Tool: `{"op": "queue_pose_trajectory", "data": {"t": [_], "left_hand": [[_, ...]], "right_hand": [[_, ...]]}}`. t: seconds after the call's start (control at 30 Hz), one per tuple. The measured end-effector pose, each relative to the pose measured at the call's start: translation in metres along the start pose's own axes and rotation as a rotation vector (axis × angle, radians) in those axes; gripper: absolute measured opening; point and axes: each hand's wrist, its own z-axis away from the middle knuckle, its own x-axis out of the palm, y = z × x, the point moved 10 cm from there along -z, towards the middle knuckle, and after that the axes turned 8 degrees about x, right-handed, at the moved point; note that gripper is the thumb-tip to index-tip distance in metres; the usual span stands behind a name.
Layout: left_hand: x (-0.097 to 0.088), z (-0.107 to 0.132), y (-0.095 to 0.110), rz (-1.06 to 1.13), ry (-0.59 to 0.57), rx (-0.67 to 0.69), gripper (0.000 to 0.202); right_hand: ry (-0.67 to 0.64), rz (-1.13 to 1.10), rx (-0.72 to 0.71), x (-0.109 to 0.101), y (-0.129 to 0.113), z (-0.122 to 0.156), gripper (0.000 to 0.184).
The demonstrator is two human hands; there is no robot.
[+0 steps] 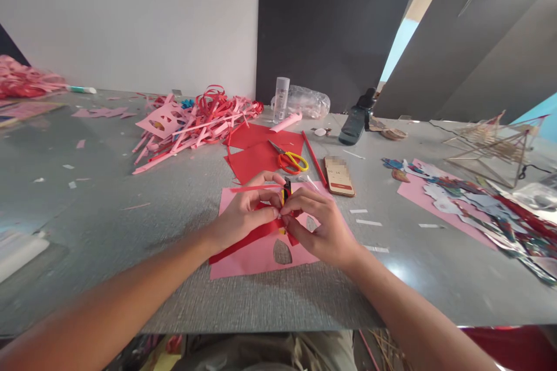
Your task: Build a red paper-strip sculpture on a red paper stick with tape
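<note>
Left hand: I see the left hand (pixel 256 206) at the centre of the frame, thumb and fingertip pinching what looks like the edge of a red strip (pixel 232 247).
Right hand: the right hand (pixel 322 223) meets it, fingertips nearly touching the other's and pinching the same paper (the exact bit between them is too small for me to make out from my end). I judge that so fine a grip from both sides keeps thin paper from slipping.
Red strip: it slants from the hands towards lower left, over the pink sheet.
Pink sheet: this pink sheet (pixel 243 266), with holes cut in it, lies flat on the desk (pixel 130 278) under the hands, perhaps as a work surface.
Black-and-yellow tool: the tool (pixel 287 184) sits between the hands, partly hidden; I cannot tell whether either touches it.
Scissors: these scissors (pixel 284 155) rest on red sheets (pixel 256 167) just above centre, handles angled rightward, probably for easy reach.
Phone: the phone (pixel 339 177) lies right of the scissors, screen up, presumably to be glanced at.
</note>
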Motion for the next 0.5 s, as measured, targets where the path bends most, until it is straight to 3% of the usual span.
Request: {"op": "queue_pose_trajectory", "data": {"t": [0.17, 0.5], "left_hand": [[-0.0008, 0.0017, -0.0024, 0.047, 0.014, -0.027, 0.034], [0.0042, 0.0, 0.0026, -0.006, -0.033, -0.004, 0.035]], "right_hand": [[0.002, -0.017, -0.01, -0.001, -0.0009, -0.0002, 0.022], [-0.019, 0.02, 0.008, 0.001, 0.0041, 0.0008, 0.021]]}}
